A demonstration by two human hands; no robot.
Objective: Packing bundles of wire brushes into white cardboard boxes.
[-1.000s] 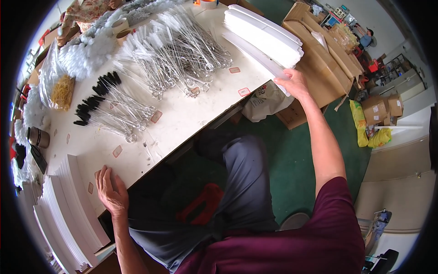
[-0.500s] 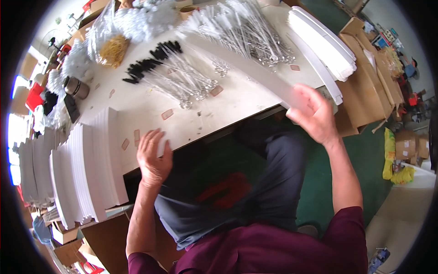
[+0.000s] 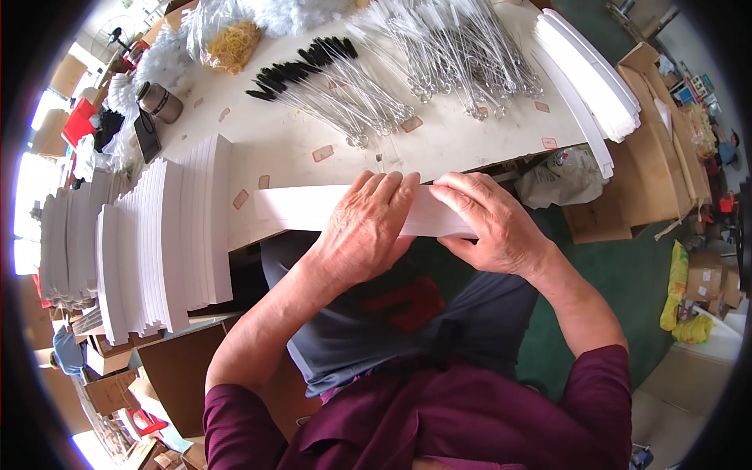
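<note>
On the pale tabletop we see lots of things laid out. Near its front edge lies a long white card strip, and both our hands rest on it. Our left hand lies flat over the middle of the strip, its fingers pressed together side by side and pointing away from us. Our right hand covers the right end, its fingers bent and close together, pressing down on the strip. The strip's front edge hangs a little over the tabletop's edge, above our lap.

To the left, tall stacks of white card stand in rows, very near the strip's left end. Farther back lie black-tipped wire brushes and a big heap of shiny wire pieces. A bag of yellow rubber bands sits at the far side. Another pile of white card strips fans out at the right end.

Bare tabletop shows between the strip and the brushes, so that part is open. Below the tabletop is a green floor, with brown cardboard boxes on the right.
</note>
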